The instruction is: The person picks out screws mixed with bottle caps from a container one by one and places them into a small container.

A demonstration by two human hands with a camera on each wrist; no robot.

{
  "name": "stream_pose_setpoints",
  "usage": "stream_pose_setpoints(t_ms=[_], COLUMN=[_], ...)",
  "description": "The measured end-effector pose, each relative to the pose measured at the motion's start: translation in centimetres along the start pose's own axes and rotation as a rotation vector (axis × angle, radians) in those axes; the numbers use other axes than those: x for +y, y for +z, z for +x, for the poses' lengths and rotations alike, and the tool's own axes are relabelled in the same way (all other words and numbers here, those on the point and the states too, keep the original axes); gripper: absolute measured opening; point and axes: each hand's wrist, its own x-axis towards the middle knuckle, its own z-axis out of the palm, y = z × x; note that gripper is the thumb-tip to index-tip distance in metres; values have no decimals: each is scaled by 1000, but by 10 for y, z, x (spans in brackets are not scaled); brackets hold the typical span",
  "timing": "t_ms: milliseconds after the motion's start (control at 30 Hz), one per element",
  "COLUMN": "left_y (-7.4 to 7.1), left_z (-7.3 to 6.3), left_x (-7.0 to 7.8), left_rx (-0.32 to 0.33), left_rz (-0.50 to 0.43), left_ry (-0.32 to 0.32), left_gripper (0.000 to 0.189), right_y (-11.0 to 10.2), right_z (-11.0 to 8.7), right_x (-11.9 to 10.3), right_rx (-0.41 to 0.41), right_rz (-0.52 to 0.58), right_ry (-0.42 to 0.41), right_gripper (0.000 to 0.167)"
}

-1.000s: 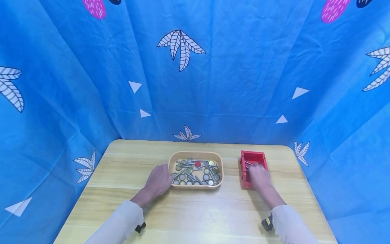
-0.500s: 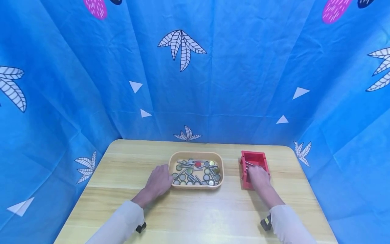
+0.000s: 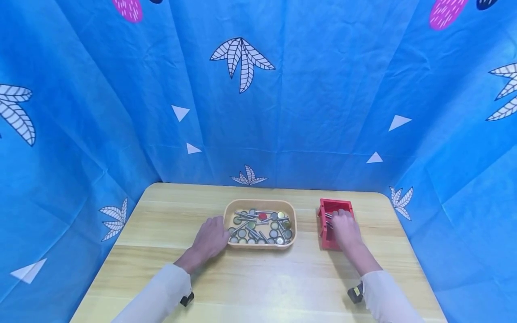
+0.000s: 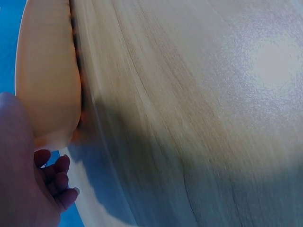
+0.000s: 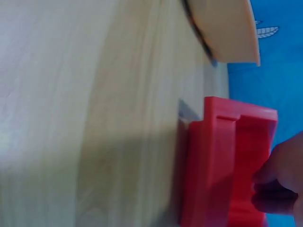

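- Bolts [image 3: 329,215] are the business at hand: a few silver ones lie in the small red parts bin [image 5: 218,161], over on the right of the surface [image 3: 258,273], poking out just left of our right hand [image 3: 345,229].
- What's new: compared with half a second ago, that hand sits a bit closer to the bin's far end. Small shift, but we'd read it as the fingers working among the bolts rather than finished there.
- Right hand's thumb and finger are bent in close together inside the bin. Can't tell if we've got a bolt between them, the wrist view's too dark and cropped.
- Left hand [image 3: 211,237] hasn't budged: loosely curled, touching the left end of the tan tray [image 3: 294,224]. Can't tell if it's really gripping the rim; we'd guess it's steadying things.
- Inside that tray, loose bolts [image 3: 254,233] and bottle caps [image 3: 274,234] lie jumbled together, and we see no real change there, so the sorting looks unfinished to us.
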Motion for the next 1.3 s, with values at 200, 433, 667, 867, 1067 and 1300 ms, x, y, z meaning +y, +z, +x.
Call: stream_pose_setpoints(t_ms=[200,433,667,867,1067,1300], left_y=[-2,0,-2,-3,-3,-5], left_z=[-1,-1,-2,-2,-1,1], left_x=[0,-3,-2,-1,-2,2], left_rx=[7,13,22,26,62,89], left_rz=[5,18,11,21,58,116], left_ry=[5,11,7,15,42,96], left_gripper=[36,36,35,39,59,56], right_y=[-14,-27,-31,-34,-33,-24], right_z=[7,16,32,40,45,50], right_x=[-9,-27,-50,-66,-80,-95], right_rx=[88,148,223,150,133,104], right_rz=[21,202,321,393,430,420], right_ry=[-19,-46,-161,-173,-199,-226], right_gripper=[18,18,14,16,12,9])
